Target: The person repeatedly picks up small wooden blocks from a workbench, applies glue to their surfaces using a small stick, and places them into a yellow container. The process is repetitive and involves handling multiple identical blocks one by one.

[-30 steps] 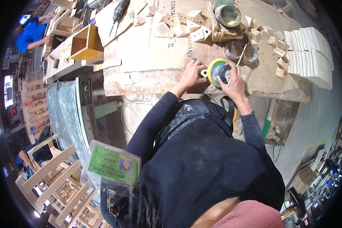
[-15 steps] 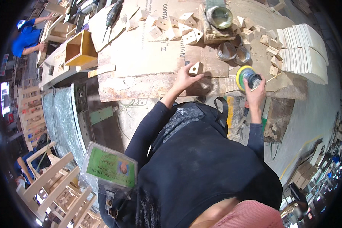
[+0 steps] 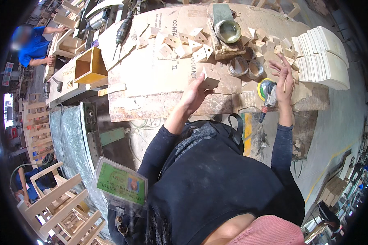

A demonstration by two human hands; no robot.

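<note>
My left hand [image 3: 193, 94] is closed round a wooden block [image 3: 209, 83] with angled faces, just above the cardboard near the table's front edge. My right hand [image 3: 286, 77] has its fingers spread, reaching over the table towards the wooden blocks at the right. A thin light stick [image 3: 285, 87] shows against this hand; whether it is gripped I cannot tell. Beside the wrist rests a round sander [image 3: 267, 90] with a yellow-green rim and a dark body, out of my grasp. Several drilled wooden blocks [image 3: 184, 50] lie scattered beyond my left hand.
Open jars [image 3: 238, 66] stand between the hands, and another jar [image 3: 228, 32] sits on a wooden block behind. Stacked pale curved boards [image 3: 321, 57] fill the table's right end. A power drill [image 3: 124, 33] and yellow wooden box [image 3: 90, 65] lie left. A person in blue [image 3: 34, 47] works far left.
My right hand has let go of the sander, which now lies on the table, and has moved up and right with fingers spread. The left hand has tilted its block and shifted slightly nearer.
</note>
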